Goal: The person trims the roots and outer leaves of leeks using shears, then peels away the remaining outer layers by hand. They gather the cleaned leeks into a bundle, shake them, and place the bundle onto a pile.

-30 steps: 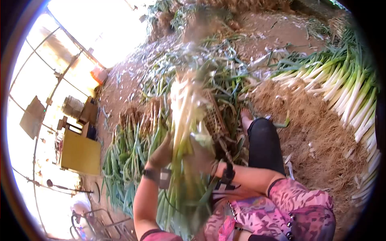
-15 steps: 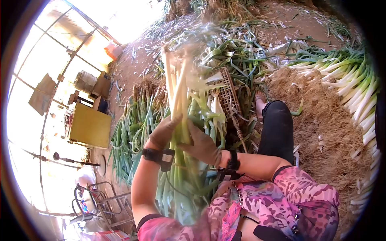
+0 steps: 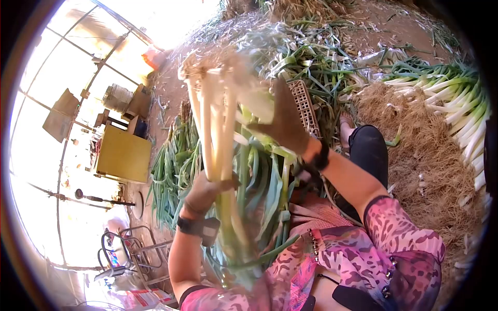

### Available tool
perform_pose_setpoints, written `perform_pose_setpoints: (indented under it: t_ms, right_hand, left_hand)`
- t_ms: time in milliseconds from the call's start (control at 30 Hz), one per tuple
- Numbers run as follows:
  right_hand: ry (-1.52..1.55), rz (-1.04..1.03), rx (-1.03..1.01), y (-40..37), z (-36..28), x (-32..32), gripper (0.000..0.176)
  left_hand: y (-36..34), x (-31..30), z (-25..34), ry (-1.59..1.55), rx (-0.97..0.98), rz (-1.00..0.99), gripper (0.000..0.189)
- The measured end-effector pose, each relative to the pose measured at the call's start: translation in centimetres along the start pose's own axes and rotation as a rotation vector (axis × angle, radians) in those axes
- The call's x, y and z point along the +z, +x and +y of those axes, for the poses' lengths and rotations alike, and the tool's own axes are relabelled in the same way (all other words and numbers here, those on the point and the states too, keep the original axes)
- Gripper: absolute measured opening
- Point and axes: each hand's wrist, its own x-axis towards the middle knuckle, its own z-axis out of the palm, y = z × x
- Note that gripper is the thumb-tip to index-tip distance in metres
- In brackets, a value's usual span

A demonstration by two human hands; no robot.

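My gloved left hand (image 3: 206, 193) is wrapped round a bunch of long green onions (image 3: 210, 129), below the white stalks. Their stringy roots point up and away from me, and the green leaves hang down toward my lap. To the right of the bunch, my gloved right hand (image 3: 284, 122) is raised with its fingers stretched up and the thumb apart. A blurred pale green leaf (image 3: 257, 103) shows between this hand and the stalks. Beneath both hands lie more green onion leaves (image 3: 259, 173).
Untrimmed green onions (image 3: 174, 160) are piled at the left. A plastic crate (image 3: 303, 106) lies beyond my right hand amid leaf scraps (image 3: 327, 67). On the right, white-stalked onions (image 3: 451, 109) lie in a row with thick roots (image 3: 415, 150). A yellow cabinet (image 3: 123, 154) stands at far left.
My right hand has left the bunch and moved up and right, its fingers now spread away. The left hand still grips the bunch, whose root end has shifted left and closer.
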Motion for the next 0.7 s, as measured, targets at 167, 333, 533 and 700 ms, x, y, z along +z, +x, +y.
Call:
perform_pose_setpoints:
  t_ms: [167,333,533,700]
  right_hand:
    - [0.615,-0.134,-0.07,2.9,7.4,7.5,0.027]
    - [-0.192,-0.185,0.058,4.0,17.2,8.4,0.019]
    - [-0.254,-0.242,0.845,12.5,27.3,-4.6,0.028]
    - [0.355,-0.531,0.695,9.4,12.1,-4.7,0.039]
  left_hand:
    - [-1.5,4.5,-0.3,0.122,-0.004,-0.216,0.041]
    - [-3.1,3.4,-4.0,-0.005,-0.127,-0.098,0.039]
    - [-6.6,3.8,-4.5,-0.077,-0.074,0.098,0.037]
    - [-4.0,1.6,-11.3,0.369,-0.121,0.384,0.044]
